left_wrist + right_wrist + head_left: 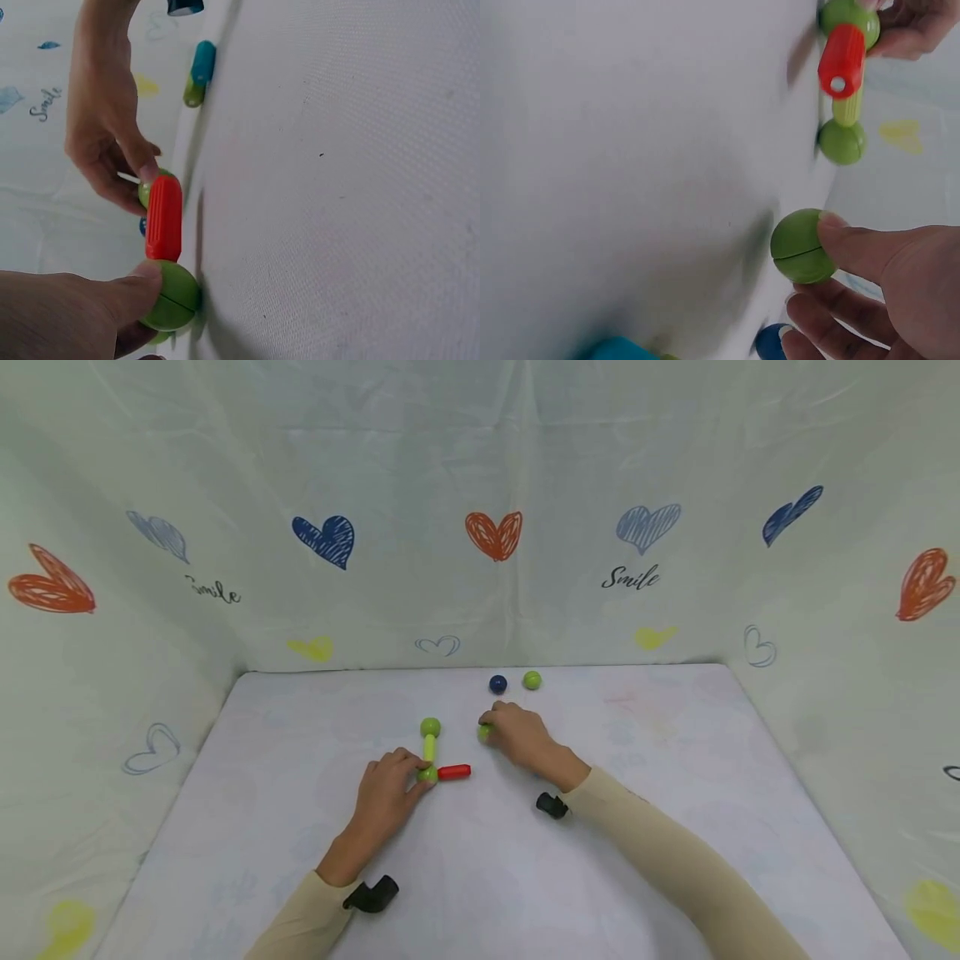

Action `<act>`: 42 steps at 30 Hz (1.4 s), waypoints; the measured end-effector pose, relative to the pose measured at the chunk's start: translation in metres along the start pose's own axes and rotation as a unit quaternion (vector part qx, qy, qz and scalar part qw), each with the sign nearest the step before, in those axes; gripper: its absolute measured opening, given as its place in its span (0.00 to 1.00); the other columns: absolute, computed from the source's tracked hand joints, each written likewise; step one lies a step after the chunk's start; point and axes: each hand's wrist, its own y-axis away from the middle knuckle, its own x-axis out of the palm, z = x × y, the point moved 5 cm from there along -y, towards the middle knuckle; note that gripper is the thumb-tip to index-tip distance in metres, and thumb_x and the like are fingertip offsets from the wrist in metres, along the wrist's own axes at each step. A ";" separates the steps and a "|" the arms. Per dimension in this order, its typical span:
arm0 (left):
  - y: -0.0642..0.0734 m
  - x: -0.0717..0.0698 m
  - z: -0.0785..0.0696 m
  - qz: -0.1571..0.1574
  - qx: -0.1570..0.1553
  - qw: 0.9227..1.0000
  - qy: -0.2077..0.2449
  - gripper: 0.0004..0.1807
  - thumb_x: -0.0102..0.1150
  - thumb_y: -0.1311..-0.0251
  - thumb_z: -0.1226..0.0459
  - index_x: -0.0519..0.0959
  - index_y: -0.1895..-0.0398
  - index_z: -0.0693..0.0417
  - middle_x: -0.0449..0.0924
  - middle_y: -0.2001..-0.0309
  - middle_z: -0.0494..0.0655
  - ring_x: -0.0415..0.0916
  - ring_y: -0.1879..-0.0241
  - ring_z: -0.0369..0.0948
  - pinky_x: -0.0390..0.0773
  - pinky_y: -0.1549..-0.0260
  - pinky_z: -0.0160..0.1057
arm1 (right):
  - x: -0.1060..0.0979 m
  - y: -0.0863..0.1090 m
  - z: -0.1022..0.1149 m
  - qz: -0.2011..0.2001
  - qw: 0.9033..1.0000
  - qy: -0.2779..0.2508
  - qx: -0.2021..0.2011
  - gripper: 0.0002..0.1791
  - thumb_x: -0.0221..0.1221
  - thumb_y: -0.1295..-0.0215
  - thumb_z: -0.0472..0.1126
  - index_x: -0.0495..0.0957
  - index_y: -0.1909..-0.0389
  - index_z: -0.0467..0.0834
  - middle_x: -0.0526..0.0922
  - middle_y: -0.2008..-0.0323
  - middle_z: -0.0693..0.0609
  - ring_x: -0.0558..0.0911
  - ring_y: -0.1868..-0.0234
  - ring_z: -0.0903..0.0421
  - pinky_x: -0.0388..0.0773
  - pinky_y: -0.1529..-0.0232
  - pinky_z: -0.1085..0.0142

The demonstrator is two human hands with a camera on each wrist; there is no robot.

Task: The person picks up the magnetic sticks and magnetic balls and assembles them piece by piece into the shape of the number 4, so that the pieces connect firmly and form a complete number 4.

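My left hand (388, 787) pinches a green ball (427, 776) between thumb and fingers. A red rod (454, 772) extends rightward from that ball, and a yellow-green rod (430, 747) runs from it toward the back, ending at another green ball (431, 727). In the right wrist view, the red rod's (841, 56) free end shows a small silvery disc. To the right, apart from this joined piece, my right hand (519, 737) holds a separate green ball (804, 245) between thumb and fingers. My fingers partly cover it in the head view.
Behind my right hand, a dark blue ball (498, 684) and a green ball (532, 680) lie near the table's back edge. A teal rod (203, 62) and a yellow-green rod (193, 94) show beyond my right hand in the left wrist view. A heart-printed curtain (405, 468) surrounds the table.
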 end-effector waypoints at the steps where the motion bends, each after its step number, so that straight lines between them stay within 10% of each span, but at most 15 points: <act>1: 0.000 0.000 0.000 0.000 -0.001 1.000 0.000 0.15 0.79 0.42 0.63 0.89 0.52 0.56 0.85 0.55 0.49 0.80 0.53 0.49 0.75 0.51 0.52 | 0.001 0.003 0.001 0.003 1.000 -0.010 0.001 0.15 0.68 0.29 0.38 0.87 0.44 0.43 0.85 0.53 0.48 0.85 0.52 0.50 0.84 0.56 0.56; 17: -0.002 0.001 0.001 -0.007 -0.004 1.000 0.012 0.16 0.79 0.43 0.65 0.89 0.52 0.56 0.85 0.56 0.50 0.81 0.53 0.51 0.74 0.52 0.52 | 0.007 0.041 0.018 -0.004 0.994 -0.104 -0.010 0.15 0.69 0.30 0.37 0.86 0.45 0.42 0.86 0.52 0.50 0.85 0.52 0.53 0.83 0.51 0.55; 42: -0.002 0.002 0.000 -0.006 -0.014 1.000 0.011 0.16 0.79 0.43 0.65 0.88 0.52 0.56 0.84 0.56 0.50 0.79 0.57 0.47 0.75 0.53 0.52 | 0.016 0.046 0.020 -0.019 0.993 -0.111 -0.025 0.15 0.69 0.30 0.38 0.85 0.44 0.43 0.85 0.54 0.52 0.83 0.55 0.56 0.83 0.53 0.58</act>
